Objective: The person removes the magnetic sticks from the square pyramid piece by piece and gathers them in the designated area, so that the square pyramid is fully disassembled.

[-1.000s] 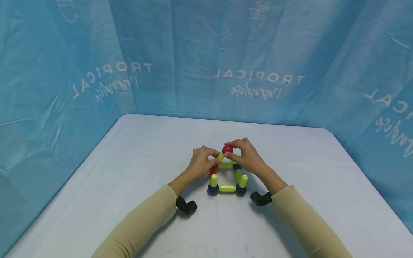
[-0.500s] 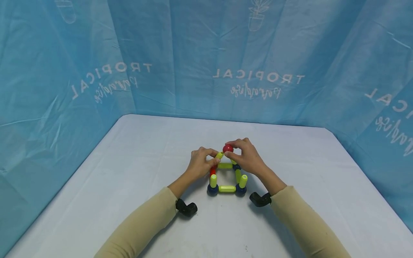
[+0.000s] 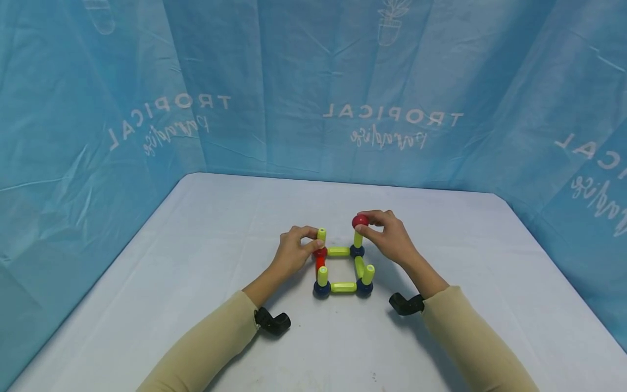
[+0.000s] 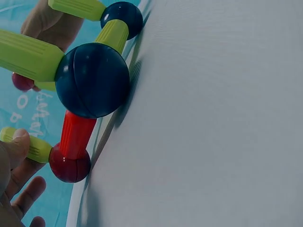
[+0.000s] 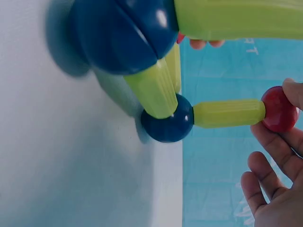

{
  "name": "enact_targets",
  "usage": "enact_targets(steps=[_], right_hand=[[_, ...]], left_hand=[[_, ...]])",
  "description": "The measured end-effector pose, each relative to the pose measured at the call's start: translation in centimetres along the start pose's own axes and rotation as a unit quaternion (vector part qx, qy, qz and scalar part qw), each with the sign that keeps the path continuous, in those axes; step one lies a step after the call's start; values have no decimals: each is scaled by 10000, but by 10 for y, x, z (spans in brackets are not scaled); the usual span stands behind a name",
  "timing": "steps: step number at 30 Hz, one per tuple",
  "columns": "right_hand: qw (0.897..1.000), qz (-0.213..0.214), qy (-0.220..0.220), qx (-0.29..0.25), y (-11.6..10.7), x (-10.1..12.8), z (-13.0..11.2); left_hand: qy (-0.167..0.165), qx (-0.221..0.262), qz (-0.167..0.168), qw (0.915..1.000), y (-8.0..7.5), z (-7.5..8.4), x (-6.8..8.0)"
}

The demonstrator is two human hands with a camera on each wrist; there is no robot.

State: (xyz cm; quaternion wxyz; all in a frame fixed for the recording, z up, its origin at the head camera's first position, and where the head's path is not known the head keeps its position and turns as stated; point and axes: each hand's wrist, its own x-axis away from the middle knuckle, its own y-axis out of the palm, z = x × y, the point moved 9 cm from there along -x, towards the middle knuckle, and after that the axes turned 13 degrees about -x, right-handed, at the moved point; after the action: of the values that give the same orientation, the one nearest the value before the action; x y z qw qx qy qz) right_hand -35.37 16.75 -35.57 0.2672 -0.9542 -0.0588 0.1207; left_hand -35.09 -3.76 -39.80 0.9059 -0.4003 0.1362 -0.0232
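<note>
A square frame of rods and balls stands on the table, with upright lime rods at its corners. My right hand [image 3: 392,235] pinches a red ball [image 5: 279,109] between thumb and fingers, at the top of the far right upright rod [image 5: 229,113]. That rod rises from a dark blue ball [image 5: 167,119]. With thumb and fingers my left hand [image 3: 294,249] pinches the far left upright rod [image 3: 321,234], which stands on a red ball [image 4: 70,163]. A red rod [image 4: 78,135] links that ball to the near left blue ball [image 4: 93,80].
The near side has another dark blue ball [image 3: 364,288] and a lime crossbar [image 3: 344,287]. Beneath everything is a white-covered table [image 3: 235,218]. A blue printed curtain [image 3: 294,81] surrounds its back and sides. Each wrist carries a black camera mount [image 3: 273,322].
My hands have drawn apart. The right hand has moved right with the red ball, onto the far right upright. The left hand has shifted left, and its tilted rod now stands upright.
</note>
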Motion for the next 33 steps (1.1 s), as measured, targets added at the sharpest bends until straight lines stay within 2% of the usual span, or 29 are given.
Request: enact_targets(steps=[9, 15, 23, 28, 33], right_hand=[[9999, -26, 25, -161, -4, 1, 3], [9996, -184, -193, -13, -4, 0, -2], [9986, -493, -76, 196, 2, 2, -8], [9986, -456, 33, 250, -3, 3, 1], [9983, -455, 314, 176, -10, 6, 20]], left_hand=[[-82, -29, 2, 10000, -5, -4, 9], [-167, 31, 31, 9999, -14, -3, 30], [123, 148, 90, 9998, -18, 9, 56], [188, 9, 390, 9991, -26, 6, 56], [91, -105, 437, 9989, -32, -6, 45]])
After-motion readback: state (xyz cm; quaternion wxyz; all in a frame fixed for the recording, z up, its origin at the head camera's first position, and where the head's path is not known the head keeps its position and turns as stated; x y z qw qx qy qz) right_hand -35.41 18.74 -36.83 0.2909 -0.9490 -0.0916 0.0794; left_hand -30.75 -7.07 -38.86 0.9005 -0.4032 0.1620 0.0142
